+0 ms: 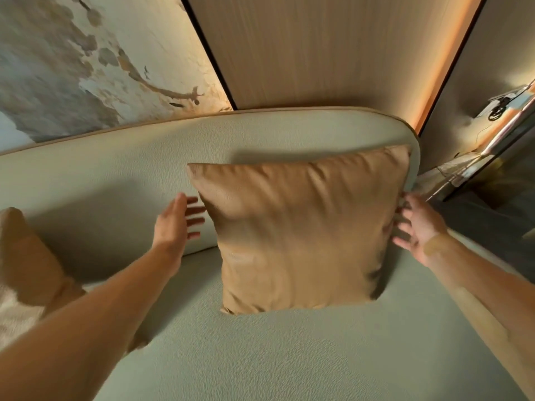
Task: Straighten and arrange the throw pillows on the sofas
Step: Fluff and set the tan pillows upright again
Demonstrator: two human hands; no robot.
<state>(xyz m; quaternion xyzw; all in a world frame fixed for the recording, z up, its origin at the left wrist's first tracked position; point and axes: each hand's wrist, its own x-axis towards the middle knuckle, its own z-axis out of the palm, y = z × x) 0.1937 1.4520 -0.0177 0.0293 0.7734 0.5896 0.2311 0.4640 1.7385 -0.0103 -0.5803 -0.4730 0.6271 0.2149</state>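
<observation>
A tan square throw pillow stands upright on the pale green sofa, leaning against the backrest near the sofa's right end. My left hand is open, fingers spread, just left of the pillow's left edge, at most brushing it. My right hand is open at the pillow's right edge, its fingertips at or touching the side. A second tan pillow sits at the far left of the seat, cut off by the frame.
A fluffy white cushion or throw lies at the lower left by the second pillow. Behind the sofa are a painted wall panel and a wooden panel. A glossy side table stands to the right of the sofa's end.
</observation>
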